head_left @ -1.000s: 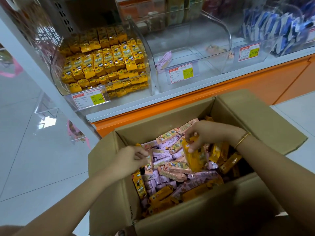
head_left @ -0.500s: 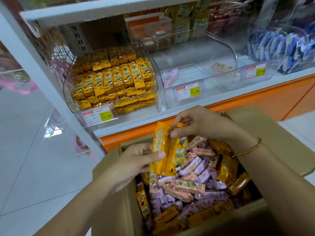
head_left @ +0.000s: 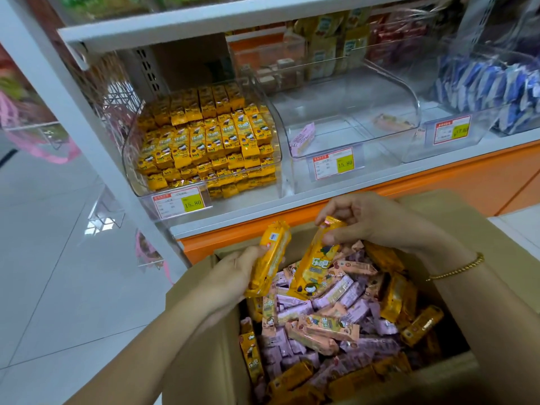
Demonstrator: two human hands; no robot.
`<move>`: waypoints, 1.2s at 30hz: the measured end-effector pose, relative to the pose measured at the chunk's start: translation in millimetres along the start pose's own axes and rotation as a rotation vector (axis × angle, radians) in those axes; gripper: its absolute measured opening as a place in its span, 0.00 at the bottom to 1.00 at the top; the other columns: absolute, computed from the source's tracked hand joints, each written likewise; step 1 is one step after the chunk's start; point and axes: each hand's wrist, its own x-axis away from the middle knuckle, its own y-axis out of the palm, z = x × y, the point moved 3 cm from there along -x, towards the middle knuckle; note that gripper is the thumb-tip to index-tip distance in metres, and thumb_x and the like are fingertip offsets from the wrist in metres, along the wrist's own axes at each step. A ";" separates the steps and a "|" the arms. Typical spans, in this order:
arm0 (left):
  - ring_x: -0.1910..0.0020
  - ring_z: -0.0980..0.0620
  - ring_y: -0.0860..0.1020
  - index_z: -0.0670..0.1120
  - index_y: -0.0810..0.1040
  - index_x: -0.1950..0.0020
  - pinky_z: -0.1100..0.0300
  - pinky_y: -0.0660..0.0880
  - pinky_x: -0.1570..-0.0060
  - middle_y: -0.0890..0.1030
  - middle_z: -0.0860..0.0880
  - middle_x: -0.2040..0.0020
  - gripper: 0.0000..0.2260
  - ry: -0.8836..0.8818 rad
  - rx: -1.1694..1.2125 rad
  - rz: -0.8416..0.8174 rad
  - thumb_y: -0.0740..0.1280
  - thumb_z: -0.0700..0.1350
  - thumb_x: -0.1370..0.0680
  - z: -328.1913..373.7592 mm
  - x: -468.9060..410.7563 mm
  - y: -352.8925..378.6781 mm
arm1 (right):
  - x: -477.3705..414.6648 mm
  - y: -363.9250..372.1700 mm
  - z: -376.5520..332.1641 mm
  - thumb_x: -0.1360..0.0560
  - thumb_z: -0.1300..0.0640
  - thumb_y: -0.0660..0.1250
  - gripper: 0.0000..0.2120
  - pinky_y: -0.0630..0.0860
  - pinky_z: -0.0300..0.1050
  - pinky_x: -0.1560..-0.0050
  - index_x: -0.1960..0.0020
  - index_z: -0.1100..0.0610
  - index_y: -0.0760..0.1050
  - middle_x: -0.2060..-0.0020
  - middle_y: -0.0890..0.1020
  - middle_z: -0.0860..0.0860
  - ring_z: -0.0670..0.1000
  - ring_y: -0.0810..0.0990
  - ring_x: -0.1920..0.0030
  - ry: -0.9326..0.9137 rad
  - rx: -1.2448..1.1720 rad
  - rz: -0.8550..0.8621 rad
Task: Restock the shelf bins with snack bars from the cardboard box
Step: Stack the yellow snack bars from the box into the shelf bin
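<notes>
Cardboard box (head_left: 198, 331) fills the lower part of the head view, flaps open, standing against the orange base of the shelf (head_left: 263, 213). It holds a loose heap of pink and lilac bars (head_left: 330, 302), with more loose yellow bars (head_left: 397, 299) along its right and near sides.

Above the heap, the left hand (head_left: 233, 276) has its fingers curled round a plain-backed yellow bar (head_left: 270, 255), which stands nearly upright with its back and a small white label facing the camera. Just beside it, the right hand (head_left: 371, 220) pinches the top end of a printed yellow bar (head_left: 317, 264) between thumb and fingers. That bar hangs slanted, and its lower end touches the heap. The two bars are close but apart. A gold bracelet (head_left: 458, 268) sits on the right wrist.

On the shelf, the left clear bin (head_left: 130, 165) is packed with rows of yellow bars (head_left: 204, 138) and carries a price tag (head_left: 178, 202) on its front. The middle clear bin (head_left: 344, 112) holds only a pink bar (head_left: 304, 137) leaning at its left front corner; a second wrapper farther back and to the right is too blurred to name. It has its own price tag (head_left: 333, 163). The right clear bin (head_left: 432, 150) holds blue packets (head_left: 496, 92). White floor tiles (head_left: 58, 258) lie to the left.
</notes>
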 end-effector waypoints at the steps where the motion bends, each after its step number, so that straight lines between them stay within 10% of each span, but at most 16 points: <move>1: 0.49 0.45 0.81 0.42 0.79 0.46 0.51 0.79 0.47 0.82 0.39 0.46 0.12 -0.026 0.088 -0.037 0.62 0.49 0.21 -0.2 0.8 0.4 | 0.6 0.8 0.0 0.36 0.56 0.77 0.17 0.80 0.44 0.58 0.48 0.54 0.80 0.54 0.84 0.57 0.60 0.81 0.56 0.008 -0.005 -0.030; 8: 0.46 0.47 0.81 0.44 0.80 0.47 0.53 0.76 0.41 0.84 0.46 0.48 0.20 0.076 -0.008 -0.168 0.74 0.47 0.37 4.1 2.3 4.3 | -0.5 13.1 -3.3 0.29 0.61 0.71 0.16 0.78 0.44 0.55 0.44 0.66 0.76 0.55 0.82 0.59 0.57 0.80 0.58 0.013 -0.108 -0.068; 12: 0.53 0.50 0.83 0.44 0.83 0.52 0.62 0.78 0.56 0.85 0.46 0.52 0.15 0.143 -0.005 -0.129 0.74 0.45 0.36 11.3 2.8 2.6 | -7.2 26.6 -9.7 0.27 0.62 0.71 0.16 0.74 0.38 0.66 0.42 0.64 0.74 0.59 0.80 0.59 0.48 0.77 0.67 -0.027 -0.162 -0.011; 26: 0.56 0.47 0.84 0.45 0.82 0.49 0.55 0.81 0.54 0.85 0.46 0.54 0.10 0.262 0.006 0.023 0.73 0.42 0.30 43.2 5.0 -18.2 | -30.9 60.0 -38.7 0.30 0.60 0.72 0.12 0.73 0.37 0.69 0.49 0.57 0.72 0.69 0.81 0.49 0.46 0.76 0.72 -0.100 -0.326 0.366; 30: 0.56 0.46 0.84 0.47 0.83 0.54 0.48 0.80 0.50 0.85 0.46 0.55 0.05 0.332 0.054 0.241 0.74 0.45 0.29 65.0 -3.8 -43.6 | -38.5 76.4 -55.4 0.28 0.58 0.72 0.06 0.76 0.38 0.57 0.52 0.52 0.78 0.56 0.82 0.41 0.41 0.81 0.60 -0.195 -0.106 0.528; 33: 0.56 0.48 0.84 0.48 0.82 0.53 0.50 0.80 0.52 0.85 0.48 0.54 0.05 0.405 0.198 0.359 0.73 0.46 0.27 85.0 -9.1 -62.6 | -45.3 100.4 -72.4 0.29 0.48 0.73 0.25 0.71 0.28 0.50 0.34 0.45 0.70 0.47 0.75 0.38 0.38 0.76 0.48 -0.216 0.190 0.469; 36: 0.59 0.52 0.84 0.47 0.81 0.52 0.57 0.80 0.60 0.85 0.50 0.57 0.05 0.445 0.294 0.400 0.72 0.45 0.27 97.5 -14.0 -68.5 | -64.2 111.9 -88.3 0.30 0.44 0.73 0.37 0.69 0.38 0.40 0.27 0.48 0.60 0.36 0.69 0.43 0.44 0.69 0.37 -0.290 0.438 0.537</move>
